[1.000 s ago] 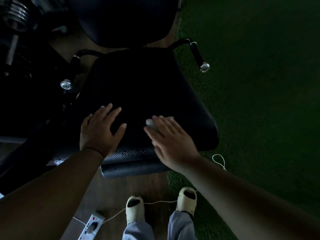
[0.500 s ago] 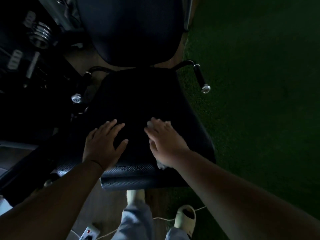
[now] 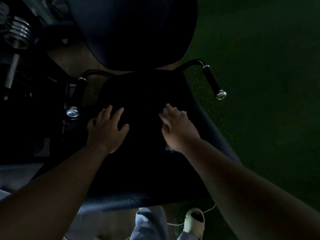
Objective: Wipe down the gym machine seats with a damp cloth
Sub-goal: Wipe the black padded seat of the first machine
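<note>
Both hands have slid farther up the black seat [image 3: 147,170]. Right hand [image 3: 178,129] presses flat on a pale cloth [image 3: 168,148] peeking beneath it; left hand [image 3: 107,129] rests spread, holding nothing, near the left handle [image 3: 72,111].

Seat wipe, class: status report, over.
Left hand flat on the seat, empty. Right hand pressing the cloth onto the seat. Nothing in the way.

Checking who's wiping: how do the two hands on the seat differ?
The left hand lies bare, fingers spread; the right hand presses a pale cloth that peeks out from under it. The left sits near the seat's left edge, the right nearer the middle. Both rest palm-down.
</note>
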A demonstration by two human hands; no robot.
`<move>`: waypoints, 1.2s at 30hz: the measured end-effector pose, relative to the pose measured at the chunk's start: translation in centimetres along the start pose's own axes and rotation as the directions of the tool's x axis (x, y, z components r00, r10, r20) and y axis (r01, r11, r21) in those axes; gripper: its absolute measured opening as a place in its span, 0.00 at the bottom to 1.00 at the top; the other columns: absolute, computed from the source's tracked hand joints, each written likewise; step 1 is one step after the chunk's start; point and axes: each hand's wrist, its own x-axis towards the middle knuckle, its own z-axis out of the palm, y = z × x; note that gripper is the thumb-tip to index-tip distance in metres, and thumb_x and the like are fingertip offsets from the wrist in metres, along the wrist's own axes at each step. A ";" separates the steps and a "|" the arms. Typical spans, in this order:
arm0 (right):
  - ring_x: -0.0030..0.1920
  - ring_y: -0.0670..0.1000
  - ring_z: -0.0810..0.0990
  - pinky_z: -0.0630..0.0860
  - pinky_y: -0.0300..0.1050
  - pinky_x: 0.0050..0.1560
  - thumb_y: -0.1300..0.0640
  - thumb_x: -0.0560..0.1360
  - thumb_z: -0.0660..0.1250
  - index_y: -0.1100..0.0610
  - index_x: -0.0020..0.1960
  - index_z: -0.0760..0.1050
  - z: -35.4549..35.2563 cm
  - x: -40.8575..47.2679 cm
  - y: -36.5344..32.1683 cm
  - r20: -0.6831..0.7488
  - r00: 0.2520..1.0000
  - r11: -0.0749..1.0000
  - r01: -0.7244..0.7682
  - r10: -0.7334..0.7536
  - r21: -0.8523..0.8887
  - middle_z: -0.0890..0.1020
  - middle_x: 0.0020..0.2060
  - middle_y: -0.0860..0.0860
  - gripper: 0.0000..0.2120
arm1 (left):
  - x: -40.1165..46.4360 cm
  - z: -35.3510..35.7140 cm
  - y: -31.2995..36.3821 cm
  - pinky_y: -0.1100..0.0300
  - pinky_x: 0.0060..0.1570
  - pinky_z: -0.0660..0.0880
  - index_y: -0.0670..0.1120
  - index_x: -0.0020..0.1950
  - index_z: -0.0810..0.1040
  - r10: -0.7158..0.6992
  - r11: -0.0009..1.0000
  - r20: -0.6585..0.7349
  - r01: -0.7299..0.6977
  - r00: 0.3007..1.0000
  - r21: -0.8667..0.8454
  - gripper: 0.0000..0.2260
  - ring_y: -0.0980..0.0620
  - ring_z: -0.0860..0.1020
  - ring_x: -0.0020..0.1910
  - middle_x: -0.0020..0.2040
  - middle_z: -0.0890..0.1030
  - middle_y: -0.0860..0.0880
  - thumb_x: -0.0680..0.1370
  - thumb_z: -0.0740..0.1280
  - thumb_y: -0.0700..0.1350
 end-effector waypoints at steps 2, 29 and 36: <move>0.79 0.52 0.51 0.46 0.48 0.78 0.52 0.82 0.52 0.50 0.77 0.64 -0.2 -2.3 0.6 0.051 0.981 0.982 0.189 -0.190 0.022 0.55 0.80 0.52 0.24 | -0.3 0.2 -0.1 0.41 0.72 0.50 0.60 0.79 0.53 0.015 1.000 -0.033 -0.016 0.999 -0.017 0.28 0.49 0.49 0.79 0.81 0.51 0.50 0.80 0.56 0.61; 0.80 0.54 0.49 0.41 0.47 0.77 0.54 0.79 0.56 0.53 0.78 0.61 0.1 3.6 -1.9 0.024 0.998 0.999 -0.054 0.054 0.009 0.54 0.80 0.53 0.27 | 0.2 0.8 0.0 0.40 0.71 0.55 0.59 0.76 0.59 0.002 1.000 -0.108 -0.003 0.994 -0.011 0.31 0.47 0.54 0.78 0.80 0.57 0.49 0.74 0.53 0.64; 0.77 0.58 0.58 0.61 0.55 0.75 0.49 0.74 0.58 0.41 0.72 0.66 -2.4 -2.3 2.1 0.075 0.992 0.985 -0.110 0.101 0.132 0.56 0.78 0.56 0.26 | 0.1 0.3 0.2 0.40 0.71 0.53 0.58 0.78 0.55 0.021 1.000 -0.047 -0.021 0.999 0.008 0.30 0.46 0.52 0.78 0.80 0.54 0.48 0.77 0.54 0.63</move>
